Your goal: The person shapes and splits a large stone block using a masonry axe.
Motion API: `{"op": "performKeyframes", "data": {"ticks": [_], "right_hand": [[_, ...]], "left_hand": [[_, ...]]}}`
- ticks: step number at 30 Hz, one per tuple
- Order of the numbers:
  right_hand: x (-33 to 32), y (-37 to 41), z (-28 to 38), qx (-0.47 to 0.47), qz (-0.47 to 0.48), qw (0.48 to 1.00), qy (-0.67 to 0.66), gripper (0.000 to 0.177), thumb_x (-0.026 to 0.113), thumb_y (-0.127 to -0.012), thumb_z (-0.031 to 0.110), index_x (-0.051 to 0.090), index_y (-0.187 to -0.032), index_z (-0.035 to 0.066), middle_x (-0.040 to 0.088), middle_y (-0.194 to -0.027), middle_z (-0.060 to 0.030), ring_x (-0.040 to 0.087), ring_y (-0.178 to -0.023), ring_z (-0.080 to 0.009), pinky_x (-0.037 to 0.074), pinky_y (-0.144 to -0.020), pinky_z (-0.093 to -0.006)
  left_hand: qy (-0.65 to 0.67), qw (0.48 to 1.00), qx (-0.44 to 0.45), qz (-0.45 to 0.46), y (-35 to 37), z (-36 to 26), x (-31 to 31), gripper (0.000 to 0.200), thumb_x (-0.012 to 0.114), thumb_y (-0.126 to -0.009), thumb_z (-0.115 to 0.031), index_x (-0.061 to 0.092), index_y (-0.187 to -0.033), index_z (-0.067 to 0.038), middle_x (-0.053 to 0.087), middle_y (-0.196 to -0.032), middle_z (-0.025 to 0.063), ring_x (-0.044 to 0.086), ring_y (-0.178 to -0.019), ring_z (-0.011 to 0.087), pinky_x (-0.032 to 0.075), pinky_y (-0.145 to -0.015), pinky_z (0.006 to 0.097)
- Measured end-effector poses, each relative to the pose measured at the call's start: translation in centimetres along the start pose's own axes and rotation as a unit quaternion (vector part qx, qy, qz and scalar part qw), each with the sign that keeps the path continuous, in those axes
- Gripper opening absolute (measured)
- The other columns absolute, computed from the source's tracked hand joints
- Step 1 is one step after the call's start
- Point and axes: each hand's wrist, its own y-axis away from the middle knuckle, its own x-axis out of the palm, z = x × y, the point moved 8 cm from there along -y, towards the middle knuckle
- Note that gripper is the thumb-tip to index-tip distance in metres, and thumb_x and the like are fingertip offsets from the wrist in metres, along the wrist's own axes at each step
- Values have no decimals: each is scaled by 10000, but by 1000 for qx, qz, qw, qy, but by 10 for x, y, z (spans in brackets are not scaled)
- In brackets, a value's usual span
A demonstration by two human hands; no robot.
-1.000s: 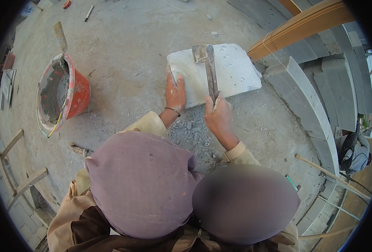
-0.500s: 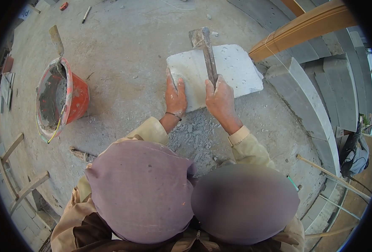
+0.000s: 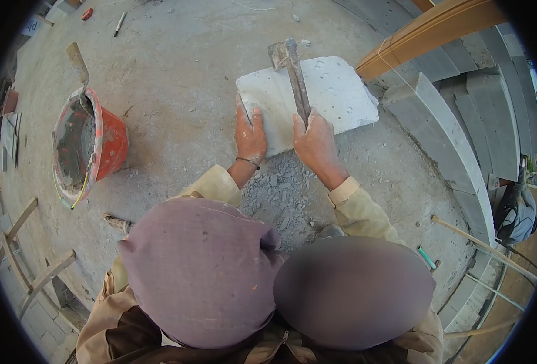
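A pale white concrete block (image 3: pixel 347 97) with a rough, chipped right end lies tilted on the floor ahead of me. At its lower left edge, my left hand (image 3: pixel 251 138) grips it, thumb on the top face and fingers along the side. My right hand (image 3: pixel 318 142) is wrapped around the handle of a hammer (image 3: pixel 297 82). The hammer's dusty, blocky head is over the block's far edge, and its handle crosses the top face. Grey rubble (image 3: pixel 277 188) is scattered on the floor just below the block.
To the left, a red bucket (image 3: pixel 115 145) of wet mortar holds a trowel (image 3: pixel 77 64). Stacked grey blocks (image 3: pixel 429 130) and a wooden post (image 3: pixel 423 39) border the right side. Purple cloth headwear (image 3: pixel 198 273) covers the lower middle. Wooden sticks (image 3: pixel 47 272) stand at lower left.
My hands, the hammer and the block sit slightly farther left and higher in view, while the bucket appears a little lower. Both grips stay the same.
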Motion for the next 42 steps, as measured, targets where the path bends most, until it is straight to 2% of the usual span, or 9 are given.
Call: {"op": "performKeyframes", "data": {"ticks": [7,10,19,25,27,29,38,40,42], "right_hand": [[-8,32,-8,-5,-7,1000,9,275,616,-1015,179,583,-911,-74,655,-734,-321,676,-762,-540,523,-695,-574],[-10,48,-13,13,3,1000,10,278,616,-1016,179,581,-910,-75,648,-719,-319,674,-757,-539,519,-687,-570],[-23,118,-30,81,23,996,-36,269,618,-1017,180,579,-933,-73,641,-701,-305,665,-735,-532,492,-647,-566],[-26,174,-55,109,29,992,-65,262,625,-1016,204,604,-987,-56,655,-754,-319,663,-753,-537,498,-662,-553],[-25,198,-71,151,46,987,-41,266,639,-1008,212,619,-1013,-53,670,-792,-323,667,-776,-540,511,-676,-543],[-31,223,-81,142,31,989,-34,264,652,-1001,213,625,-1019,-49,677,-804,-318,666,-780,-541,514,-675,-534],[-52,169,-43,98,24,986,-129,193,640,-1005,148,585,-1017,-36,655,-757,-282,634,-732,-538,470,-620,-543],[-45,168,-48,73,18,989,-129,183,631,-1010,139,570,-1002,-33,645,-743,-279,632,-725,-536,460,-615,-552],[-37,185,-61,70,36,996,-45,200,676,-988,112,607,-1070,-56,673,-784,-227,659,-696,-438,476,-607,-490]], "left_hand": [[-1,1000,24,-9,-4,6,1,611,460,-1124,-301,280,-1615,14,562,-1446,270,582,-1311,341,451,-1106,416],[5,1000,-4,17,-4,10,3,661,448,-1119,-293,193,-1648,11,508,-1508,299,550,-1366,380,424,-1136,426],[-24,999,28,9,-7,14,3,675,458,-1121,-314,193,-1646,17,486,-1529,294,530,-1387,372,408,-1156,422],[-4,1000,9,16,-3,6,2,667,460,-1120,-313,209,-1642,18,484,-1531,286,535,-1376,357,409,-1156,412],[-10,1000,8,15,-3,9,2,665,460,-1119,-312,211,-1641,19,487,-1526,287,538,-1372,357,412,-1152,411],[-14,1000,10,8,-6,12,3,663,459,-1119,-310,213,-1640,19,490,-1522,289,541,-1369,357,415,-1148,411],[-1,1000,10,20,-6,14,3,649,458,-1118,-296,229,-1630,31,504,-1504,290,542,-1360,364,417,-1142,422],[-23,998,59,-17,-6,13,3,642,454,-1119,-299,241,-1625,33,518,-1488,292,552,-1350,365,422,-1136,423],[-3,999,44,-14,-6,7,2,643,457,-1118,-299,240,-1627,30,519,-1489,293,555,-1349,368,426,-1134,425]]}}
